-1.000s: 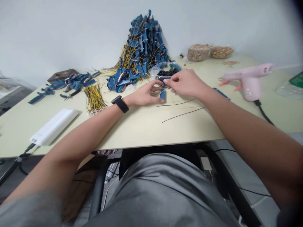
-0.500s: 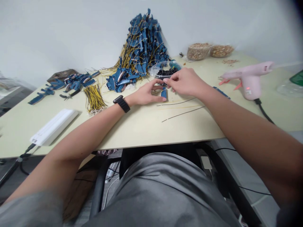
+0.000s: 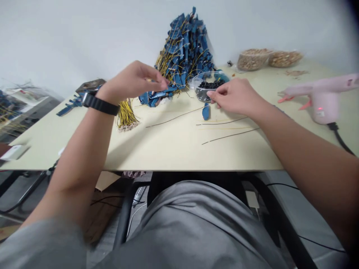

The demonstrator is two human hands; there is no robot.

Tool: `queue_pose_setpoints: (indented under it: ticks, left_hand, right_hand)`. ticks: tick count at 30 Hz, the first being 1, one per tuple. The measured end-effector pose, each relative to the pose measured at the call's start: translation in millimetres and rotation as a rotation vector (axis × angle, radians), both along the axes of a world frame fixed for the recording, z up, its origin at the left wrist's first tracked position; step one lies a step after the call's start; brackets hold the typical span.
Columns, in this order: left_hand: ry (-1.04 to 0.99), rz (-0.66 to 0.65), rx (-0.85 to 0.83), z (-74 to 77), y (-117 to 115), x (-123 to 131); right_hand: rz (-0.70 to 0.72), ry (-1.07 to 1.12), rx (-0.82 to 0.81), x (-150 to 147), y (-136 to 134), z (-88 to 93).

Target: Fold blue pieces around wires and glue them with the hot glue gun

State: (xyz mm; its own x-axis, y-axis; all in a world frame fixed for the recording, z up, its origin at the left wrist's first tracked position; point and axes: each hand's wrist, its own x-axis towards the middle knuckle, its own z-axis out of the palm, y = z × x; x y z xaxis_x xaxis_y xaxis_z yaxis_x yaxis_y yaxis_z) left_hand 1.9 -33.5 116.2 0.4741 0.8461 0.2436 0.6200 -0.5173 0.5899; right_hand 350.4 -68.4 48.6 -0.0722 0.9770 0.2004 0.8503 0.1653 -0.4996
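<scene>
My left hand [image 3: 134, 80] is raised above the table with its fingers pinched together in front of the big heap of blue parts with yellow wires [image 3: 185, 48]. What it pinches is too small to name. My right hand [image 3: 235, 97] rests low on the table, fingertips pinched just above a single blue part [image 3: 206, 111] and next to a clear bowl of small black pieces [image 3: 209, 84]. Whether it holds anything is hidden. Thin black wires [image 3: 230, 136] lie on the table in front of both hands.
A pink glue gun [image 3: 319, 99] with its light on stands at the right, its cord running off the table. Two tubs of brown bits [image 3: 252, 59] sit at the back right. A yellow wire bundle [image 3: 126, 114] lies left of centre. The table's front edge [image 3: 182, 164] is close to my lap.
My left hand has lifted off the table and moved up and left, away from the single blue part. My right hand stays beside that part. The view has shifted left.
</scene>
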Motion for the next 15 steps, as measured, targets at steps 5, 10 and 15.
queue_pose_setpoints:
  ticks: [5, 10, 15]
  left_hand:
    - [0.457, 0.137, -0.001, -16.1, 8, -72]
    - [0.682, 0.171, -0.057, -44.6, 18, -92]
    - [0.763, 0.141, -0.059, -52.7, 15, -81]
  right_hand:
    - [0.026, 0.006, -0.014, 1, 2, -3.6]
    - [0.094, 0.056, 0.005, 11, 12, -14.0]
    - [0.170, 0.142, 0.017, 18, 18, -19.8]
